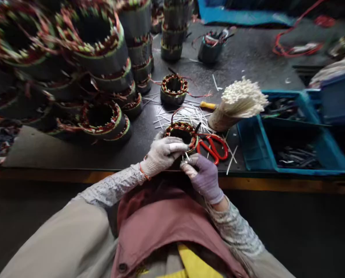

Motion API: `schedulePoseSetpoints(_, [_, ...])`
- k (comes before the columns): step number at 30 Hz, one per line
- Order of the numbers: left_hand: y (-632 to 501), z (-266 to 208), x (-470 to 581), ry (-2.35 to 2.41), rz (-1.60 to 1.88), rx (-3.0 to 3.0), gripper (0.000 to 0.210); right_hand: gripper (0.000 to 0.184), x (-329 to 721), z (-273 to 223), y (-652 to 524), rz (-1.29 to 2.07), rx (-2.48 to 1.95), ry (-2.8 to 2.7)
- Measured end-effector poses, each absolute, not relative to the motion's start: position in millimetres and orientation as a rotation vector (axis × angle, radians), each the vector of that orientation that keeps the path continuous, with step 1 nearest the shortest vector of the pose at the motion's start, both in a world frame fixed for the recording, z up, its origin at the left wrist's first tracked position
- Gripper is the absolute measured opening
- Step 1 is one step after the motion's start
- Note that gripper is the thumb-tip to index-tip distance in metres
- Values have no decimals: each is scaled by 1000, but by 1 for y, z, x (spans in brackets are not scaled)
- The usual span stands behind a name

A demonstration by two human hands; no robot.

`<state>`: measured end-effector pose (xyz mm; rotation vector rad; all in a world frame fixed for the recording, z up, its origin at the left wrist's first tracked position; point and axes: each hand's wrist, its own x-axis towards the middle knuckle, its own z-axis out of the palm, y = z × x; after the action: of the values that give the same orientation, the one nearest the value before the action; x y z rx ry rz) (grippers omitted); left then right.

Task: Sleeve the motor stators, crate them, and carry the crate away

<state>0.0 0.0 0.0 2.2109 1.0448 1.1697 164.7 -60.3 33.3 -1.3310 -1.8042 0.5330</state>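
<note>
In front of me a motor stator [196,139], a ring with copper windings and wire leads, stands near the table's front edge. My left hand [164,153], in a white glove, grips its near left side with the fingers across the near rim. Just right of it my right hand [203,175], in a purple glove, is closed with thumb and fingertips pinching a thin white strip [186,156] at the near rim. Red-handled scissors [214,150] lie right of the stator. Behind it, many thin white strips [186,115] are scattered.
Another stator [174,89] stands farther back; stacked stators [103,69] fill the left. A bundle of white strips [237,102] stands upright on the right, by a yellow handle [207,105]. Blue bins [268,146] hold small dark pieces. Another person's sleeve [334,71] shows far right.
</note>
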Motion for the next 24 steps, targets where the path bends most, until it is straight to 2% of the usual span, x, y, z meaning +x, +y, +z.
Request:
schedulePoseSetpoints(4, [0, 2, -1, 1061, 1087, 2217, 12, 13, 166, 36, -58, 484, -1450, -1736])
schedulePoseSetpoints(8, [1, 3, -2, 1051, 1056, 2219, 14, 25, 168, 18, -49, 436, -1497, -1794])
schedulePoseSetpoints(11, [2, 4, -3, 1043, 979, 2233, 14, 27, 169, 12, -45, 150, -1453, -1913])
schedulePoseSetpoints(15, [4, 9, -6, 1042, 849, 2287, 17, 23, 174, 31, -39, -302, -1281, -2115])
schedulePoseSetpoints(17, [5, 15, -8, 1041, 744, 2345, 28, 23, 178, 43, -40, -359, -1144, -2226])
schedulePoseSetpoints(20, [9, 26, -11, 1076, 531, 2422, 56, 16, 182, 53, -54, -182, -1051, -2240])
schedulePoseSetpoints(22, [14, 32, -11, 1106, 378, 2456, 59, 17, 180, 55, -70, 226, -1123, -2056])
schedulePoseSetpoints(24, [19, 37, -10, 1121, 245, 2485, 54, 25, 175, 56, -84, 835, -1197, -1725])
